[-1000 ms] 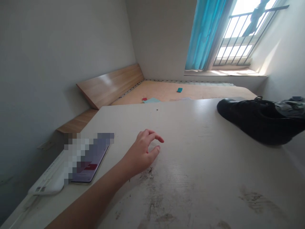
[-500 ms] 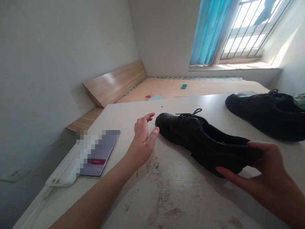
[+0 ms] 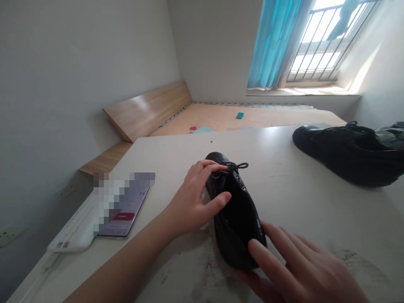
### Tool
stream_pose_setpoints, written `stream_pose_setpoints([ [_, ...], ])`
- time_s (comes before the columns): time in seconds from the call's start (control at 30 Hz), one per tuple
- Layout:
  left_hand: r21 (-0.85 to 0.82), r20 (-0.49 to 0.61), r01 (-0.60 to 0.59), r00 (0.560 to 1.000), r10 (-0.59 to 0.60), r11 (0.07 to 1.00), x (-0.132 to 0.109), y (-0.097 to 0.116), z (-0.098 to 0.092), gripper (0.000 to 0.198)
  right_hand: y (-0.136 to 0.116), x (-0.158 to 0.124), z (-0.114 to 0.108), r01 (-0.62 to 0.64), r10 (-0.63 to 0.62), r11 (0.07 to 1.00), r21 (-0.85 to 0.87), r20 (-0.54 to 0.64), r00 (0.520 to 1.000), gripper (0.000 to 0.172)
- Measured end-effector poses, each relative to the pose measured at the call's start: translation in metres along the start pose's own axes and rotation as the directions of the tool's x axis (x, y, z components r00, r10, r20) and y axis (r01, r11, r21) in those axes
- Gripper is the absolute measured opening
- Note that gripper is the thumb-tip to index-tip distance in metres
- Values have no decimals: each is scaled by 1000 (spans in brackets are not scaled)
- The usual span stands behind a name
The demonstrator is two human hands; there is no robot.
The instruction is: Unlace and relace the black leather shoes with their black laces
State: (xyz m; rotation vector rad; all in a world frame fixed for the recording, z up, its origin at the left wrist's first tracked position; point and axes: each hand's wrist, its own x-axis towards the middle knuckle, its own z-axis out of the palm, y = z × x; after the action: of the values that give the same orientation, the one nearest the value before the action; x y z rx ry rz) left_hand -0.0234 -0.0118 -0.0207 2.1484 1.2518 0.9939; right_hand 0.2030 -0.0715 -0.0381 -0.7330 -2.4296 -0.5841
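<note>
A black lace-up shoe (image 3: 235, 227) stands on the white table, its toe pointing away from me and its opening towards me. My left hand (image 3: 202, 193) lies over its front left side, fingers on the laces and thumb across the edge of the opening. At the heel, my right hand (image 3: 293, 256) grips the shoe with a finger at the rim. A lace loop (image 3: 241, 166) sticks out to the right of the tongue. Farther right is a second black shoe (image 3: 347, 153), with something pale and crumpled in its opening.
On the left of the white table (image 3: 176, 155) lie a phone (image 3: 123, 223) and a white device (image 3: 74, 235) with a cable, both partly pixelated. Dark smudges mark the tabletop near me. Behind are a bed (image 3: 277, 115), a wooden headboard (image 3: 151, 109) and a barred window.
The near shoe has turned from lying slantwise to pointing away from me, and has shifted left. My left hand has come onto its laces; my right hand has moved left with the heel.
</note>
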Motion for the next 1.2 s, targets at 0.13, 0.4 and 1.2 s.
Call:
stream_pose_setpoints([
  [0.13,17,-41,-26,999,27,1000,2,2,-2,24,8,9,-13,136,-138,984,119,15,990,28],
  [0.4,-120,-14,0,1000,-2,993,2,5,-5,16,49,70,-18,-304,244,820,485,185,952,29],
  [1.2,-458,-170,27,978,-117,888,1,-6,-7,26,59,73,35,-393,590,-197,898,429,684,16],
])
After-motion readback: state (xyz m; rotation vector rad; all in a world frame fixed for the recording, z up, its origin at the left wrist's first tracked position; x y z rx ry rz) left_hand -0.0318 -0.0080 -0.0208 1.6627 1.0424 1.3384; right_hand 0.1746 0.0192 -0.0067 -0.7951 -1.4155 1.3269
